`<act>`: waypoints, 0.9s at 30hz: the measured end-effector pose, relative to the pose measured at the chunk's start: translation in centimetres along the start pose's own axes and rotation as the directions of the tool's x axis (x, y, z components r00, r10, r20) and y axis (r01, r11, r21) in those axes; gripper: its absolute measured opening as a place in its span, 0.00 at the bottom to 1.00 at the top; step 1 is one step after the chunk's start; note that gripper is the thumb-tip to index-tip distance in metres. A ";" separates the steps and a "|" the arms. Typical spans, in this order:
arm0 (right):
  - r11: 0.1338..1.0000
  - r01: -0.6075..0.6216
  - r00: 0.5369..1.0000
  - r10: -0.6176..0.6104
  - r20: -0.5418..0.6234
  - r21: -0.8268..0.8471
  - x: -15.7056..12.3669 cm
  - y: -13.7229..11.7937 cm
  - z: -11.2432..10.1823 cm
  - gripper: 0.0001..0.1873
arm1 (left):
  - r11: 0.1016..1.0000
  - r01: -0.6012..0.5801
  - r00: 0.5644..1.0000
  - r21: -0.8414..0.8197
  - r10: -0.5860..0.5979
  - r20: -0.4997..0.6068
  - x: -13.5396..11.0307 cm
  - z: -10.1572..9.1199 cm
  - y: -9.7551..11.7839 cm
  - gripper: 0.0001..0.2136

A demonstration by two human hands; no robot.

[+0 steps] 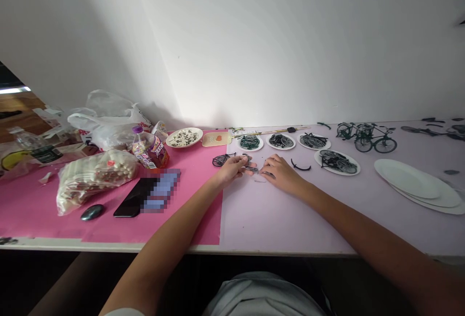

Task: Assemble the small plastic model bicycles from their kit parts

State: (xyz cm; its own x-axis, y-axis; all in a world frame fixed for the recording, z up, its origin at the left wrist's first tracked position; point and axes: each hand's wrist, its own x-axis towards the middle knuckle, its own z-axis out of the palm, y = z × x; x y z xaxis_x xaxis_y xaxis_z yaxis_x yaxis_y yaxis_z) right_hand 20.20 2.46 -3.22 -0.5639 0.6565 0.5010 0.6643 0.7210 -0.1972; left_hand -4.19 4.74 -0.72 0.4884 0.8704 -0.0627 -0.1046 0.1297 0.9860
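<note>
My left hand (232, 167) and my right hand (281, 172) meet at the middle of the table, fingers curled around a small dark model bicycle (250, 165) lying between them. One wheel of the little bicycle (220, 160) sticks out to the left of my left hand. A loose curved black part (301, 166) lies just right of my right hand. Behind the hands stand three small white plates of bicycle parts (250, 142), (280, 140), (314, 140).
A fourth plate of parts (337, 162), a stack of empty white plates (417, 184) and finished green model bicycles (366, 137) sit to the right. On the pink mat at left lie a phone (132, 197), a bag of snacks (95, 176), a bottle (148, 148), a bowl (184, 137) and plastic bags (105, 122).
</note>
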 end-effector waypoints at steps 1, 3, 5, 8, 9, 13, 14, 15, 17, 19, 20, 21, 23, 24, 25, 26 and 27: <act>1.000 0.002 1.000 -0.002 0.000 0.003 0.0 0.0 0.0 0.11 | 1.000 -0.001 1.000 -0.001 0.001 0.001 0.0 0.0 0.0 0.21; 1.000 -0.001 1.000 0.001 -0.003 0.010 0.0 0.0 0.1 0.11 | 1.000 -0.001 1.000 0.001 0.001 0.003 0.1 0.0 -0.1 0.21; 1.000 -0.002 1.000 0.002 0.003 0.009 0.0 0.0 0.1 0.10 | 1.000 0.004 1.000 0.006 -0.004 0.002 0.1 0.0 -0.1 0.21; 1.000 -0.008 1.000 0.008 0.011 -0.020 0.1 0.0 0.3 0.10 | 1.000 0.017 1.000 0.017 -0.017 -0.014 0.2 -0.1 -0.3 0.21; 0.999 -0.011 1.000 0.011 0.008 -0.037 0.2 -0.1 0.4 0.09 | 1.000 0.021 1.000 0.021 -0.021 -0.020 0.3 -0.1 -0.4 0.21; 0.993 -0.013 1.000 0.012 -0.008 -0.114 0.4 -0.3 0.7 0.09 | 0.999 0.029 1.000 0.031 -0.028 -0.010 0.6 -0.3 -0.8 0.23; 0.992 -0.009 1.000 0.008 -0.011 -0.128 0.4 -0.4 0.7 0.09 | 0.999 0.029 1.000 0.036 -0.028 -0.007 0.6 -0.4 -0.9 0.23; 0.990 -0.005 1.000 0.003 -0.016 -0.138 0.4 -0.3 0.7 0.09 | 0.999 0.028 1.000 0.040 -0.028 -0.004 0.6 -0.4 -0.9 0.24; 0.989 0.004 1.000 -0.008 -0.024 -0.147 0.5 -0.2 0.8 0.08 | 0.999 0.025 1.000 0.045 -0.025 0.001 0.6 -0.5 -1.0 0.24; 0.989 0.010 0.999 -0.014 -0.031 -0.145 0.5 0.0 0.9 0.07 | 0.999 0.026 1.000 0.047 -0.026 0.007 0.5 -0.4 -0.9 0.25; 0.990 0.012 0.999 -0.017 -0.033 -0.144 0.5 0.2 0.9 0.07 | 0.998 0.027 1.000 0.049 -0.027 0.009 0.4 -0.4 -0.9 0.25; 0.990 0.016 0.999 -0.021 -0.037 -0.141 0.5 0.3 1.0 0.07 | 0.998 0.028 1.000 0.052 -0.028 0.010 0.4 -0.4 -0.9 0.25; 0.990 0.026 0.998 -0.033 -0.047 -0.139 0.4 0.5 1.1 0.07 | 0.998 0.027 1.000 0.058 -0.028 0.012 0.2 -0.3 -0.8 0.26; 0.990 0.030 0.998 -0.038 -0.053 -0.140 0.4 0.6 1.2 0.07 | 0.998 0.025 1.000 0.059 -0.026 0.012 0.2 -0.3 -0.7 0.26; 0.989 0.033 0.997 -0.042 -0.058 -0.142 0.4 0.6 1.2 0.07 | 0.998 0.024 1.000 0.061 -0.025 0.013 0.1 -0.2 -0.7 0.27; 0.989 0.035 0.997 -0.044 -0.062 -0.143 0.4 0.7 1.2 0.07 | 0.998 0.023 1.000 0.062 -0.024 0.013 0.1 -0.2 -0.7 0.27; 0.989 0.035 0.997 -0.045 -0.065 -0.144 0.4 0.7 1.3 0.07 | 0.998 0.023 1.000 0.062 -0.024 0.014 0.0 -0.2 -0.6 0.27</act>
State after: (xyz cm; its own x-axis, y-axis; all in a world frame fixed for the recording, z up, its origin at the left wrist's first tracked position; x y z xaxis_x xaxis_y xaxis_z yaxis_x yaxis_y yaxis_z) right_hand 19.80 3.53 -4.22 -0.5603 0.6075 0.5630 0.7077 0.7043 -0.0558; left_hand -4.24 4.76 -1.39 0.5028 0.8603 -0.0839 -0.0392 0.1196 0.9920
